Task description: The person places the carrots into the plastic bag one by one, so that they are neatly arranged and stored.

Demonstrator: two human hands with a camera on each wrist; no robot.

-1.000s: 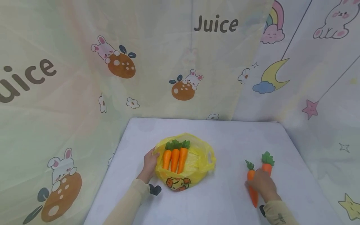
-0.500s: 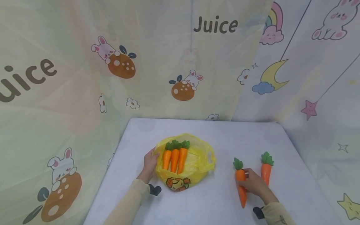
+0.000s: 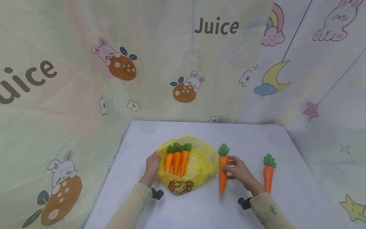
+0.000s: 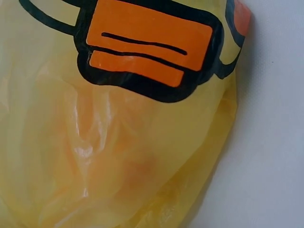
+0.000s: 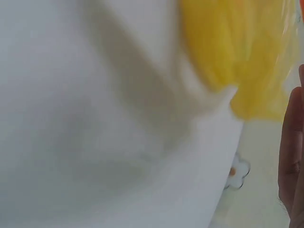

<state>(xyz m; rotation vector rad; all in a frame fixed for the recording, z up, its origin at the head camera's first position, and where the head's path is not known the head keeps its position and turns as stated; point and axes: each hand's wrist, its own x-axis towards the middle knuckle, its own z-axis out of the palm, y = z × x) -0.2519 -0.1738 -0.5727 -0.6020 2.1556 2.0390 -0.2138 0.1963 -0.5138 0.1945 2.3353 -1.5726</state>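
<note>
In the head view a yellow plastic bag (image 3: 200, 178) lies with its mouth spread wide. Three carrots (image 3: 177, 162) with green tops lie side by side in its left half. My left hand (image 3: 152, 168) grips the bag's left rim, thumb over the edge. Just right of the bag, my right hand (image 3: 238, 171) pinches a carrot (image 3: 223, 171), its leafy top pointing away from me. The left wrist view is filled by the printed bag (image 4: 142, 123). At the right wrist view's edge show part of my right hand (image 5: 290, 147) and the yellow bag (image 5: 237, 47).
One more carrot (image 3: 268, 176) lies on the white table (image 3: 243, 136) to the right, beyond my right forearm. Printed cloth walls (image 3: 160, 38) with rabbits and lettering close in the table at the back and sides.
My right hand has picked up the left one of the two carrots on the right and carried it leftward to the bag's right edge. The left hand and bag have stayed put.
</note>
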